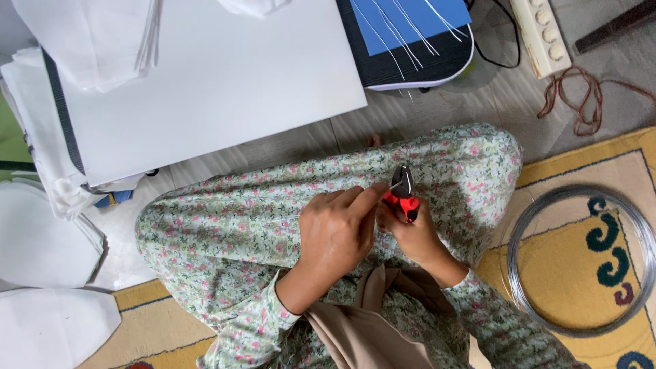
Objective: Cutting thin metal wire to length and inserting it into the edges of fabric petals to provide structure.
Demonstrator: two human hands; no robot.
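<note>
Both hands meet over the lap, working pliers on thin wire.

Right hand (pixel 413 236) fingers closed around red-handled pliers (pixel 403 191); left hand (pixel 335 232) fingers pinch a thin wire (pixel 380 186) just beside the pliers' tip.

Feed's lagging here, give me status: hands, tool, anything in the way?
Right hand grips red-handled pliers. Left hand pinches thin wire at jaws. Nothing blocking.

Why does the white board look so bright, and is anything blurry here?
Head view: soft, even light washes out the white board, hiding surface detail; shadows are faint. The hands, left hand and right hand holding the red-handled pliers, look reasonably sharp; edges bend slightly.
</note>
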